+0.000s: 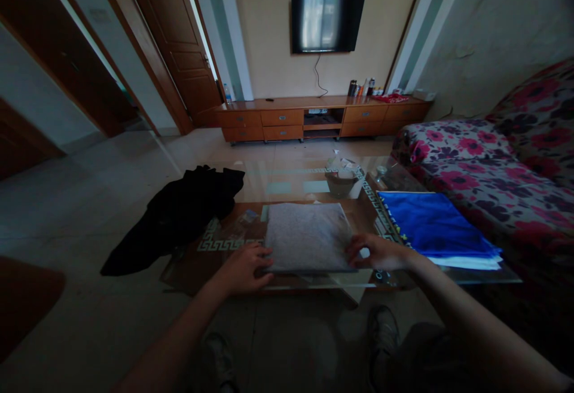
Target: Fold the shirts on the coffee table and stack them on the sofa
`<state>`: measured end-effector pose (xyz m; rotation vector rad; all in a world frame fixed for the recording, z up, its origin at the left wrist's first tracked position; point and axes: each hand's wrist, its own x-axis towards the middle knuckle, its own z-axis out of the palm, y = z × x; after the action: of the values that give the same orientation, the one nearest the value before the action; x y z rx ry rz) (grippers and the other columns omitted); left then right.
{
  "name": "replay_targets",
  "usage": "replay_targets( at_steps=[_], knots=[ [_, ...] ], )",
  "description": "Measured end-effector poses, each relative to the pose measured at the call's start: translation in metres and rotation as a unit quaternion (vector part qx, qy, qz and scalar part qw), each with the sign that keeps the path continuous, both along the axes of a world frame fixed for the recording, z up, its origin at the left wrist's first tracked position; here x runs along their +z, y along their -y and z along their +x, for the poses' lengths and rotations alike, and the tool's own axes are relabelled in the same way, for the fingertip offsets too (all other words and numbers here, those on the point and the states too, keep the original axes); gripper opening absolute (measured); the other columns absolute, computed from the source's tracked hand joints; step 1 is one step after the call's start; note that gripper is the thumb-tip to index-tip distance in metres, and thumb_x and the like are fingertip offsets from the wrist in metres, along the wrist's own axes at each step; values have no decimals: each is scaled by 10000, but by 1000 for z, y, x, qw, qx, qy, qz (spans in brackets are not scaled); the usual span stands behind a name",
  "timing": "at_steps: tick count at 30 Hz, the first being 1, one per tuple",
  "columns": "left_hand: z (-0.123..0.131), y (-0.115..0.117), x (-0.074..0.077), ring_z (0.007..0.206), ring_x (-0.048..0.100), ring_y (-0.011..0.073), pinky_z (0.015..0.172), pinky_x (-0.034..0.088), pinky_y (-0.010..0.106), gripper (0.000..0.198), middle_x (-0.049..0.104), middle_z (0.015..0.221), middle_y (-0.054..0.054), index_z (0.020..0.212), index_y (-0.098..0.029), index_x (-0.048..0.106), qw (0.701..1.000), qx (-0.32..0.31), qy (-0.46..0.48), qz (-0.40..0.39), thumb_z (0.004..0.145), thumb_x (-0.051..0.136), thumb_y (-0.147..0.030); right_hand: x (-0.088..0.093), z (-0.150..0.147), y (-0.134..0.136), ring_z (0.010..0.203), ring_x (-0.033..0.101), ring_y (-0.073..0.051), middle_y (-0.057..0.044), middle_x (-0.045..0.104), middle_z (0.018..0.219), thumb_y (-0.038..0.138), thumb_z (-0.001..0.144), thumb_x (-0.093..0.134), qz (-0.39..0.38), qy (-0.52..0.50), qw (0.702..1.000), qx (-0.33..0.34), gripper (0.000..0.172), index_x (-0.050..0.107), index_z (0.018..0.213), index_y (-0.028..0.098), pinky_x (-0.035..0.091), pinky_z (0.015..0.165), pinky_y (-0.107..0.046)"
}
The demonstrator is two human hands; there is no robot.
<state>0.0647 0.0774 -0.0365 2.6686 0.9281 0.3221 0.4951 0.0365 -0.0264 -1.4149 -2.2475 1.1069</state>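
Note:
A folded grey cloth (309, 237), perhaps a garment, lies flat as a neat rectangle on the glass coffee table (287, 170). My left hand (246, 266) is at its near left corner, fingers apart, with the fingertips at the cloth's edge. At the near right corner, my right hand (370, 252) has thumb and fingers curled together on the cloth's edge. A folded blue cloth (443, 222), with white showing along its near edge, lies on the table's right side. On the left is a crumpled black cloth (179, 213), hanging partly over the table's side.
A clear bowl (341, 185) with papers stands toward the table's far side. Beyond it are a low wooden cabinet (282, 119) and a wall-mounted television (327, 23). A flowered sofa (488, 171) borders the right. My shoes (383, 327) are on the floor near the table.

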Motion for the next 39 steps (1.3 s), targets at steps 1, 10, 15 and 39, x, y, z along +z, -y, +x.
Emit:
replay_targets(
  at_steps=[1,10,15,39],
  knots=[
    [8,1,6,1089,661,275,1086,438,478,262,761,1087,86,940,-263,811,1000,3,-13,13,906,644,-462,3,-6,-1,933,699,-245,-64,756,984,451,895,658,18,26,999,-20,254,810,885,248,529,901,-362],
    [72,-17,-19,1494,346,278,1213,306,462,526,398,1623,93,1525,-261,475,996,25,-1,90,1029,458,-434,-35,-78,-29,1549,224,-341,-173,258,1675,553,1012,398,193,239,931,-197,697,407,1566,131,221,1238,-504],
    [71,-20,-47,1562,215,274,1248,221,502,560,280,1689,43,1583,-365,354,995,34,-54,81,1047,374,-529,-58,-76,-37,1562,148,-375,-228,125,1693,692,981,348,129,266,919,-262,898,247,1627,78,197,1241,-486],
    [86,52,-28,1577,153,282,1257,200,472,842,147,1721,62,1651,-259,81,994,-67,-80,12,983,508,-544,-25,-78,-42,1415,425,-435,-320,422,1519,442,907,609,23,188,887,-422,742,428,1497,31,388,1112,-555]
  ],
)
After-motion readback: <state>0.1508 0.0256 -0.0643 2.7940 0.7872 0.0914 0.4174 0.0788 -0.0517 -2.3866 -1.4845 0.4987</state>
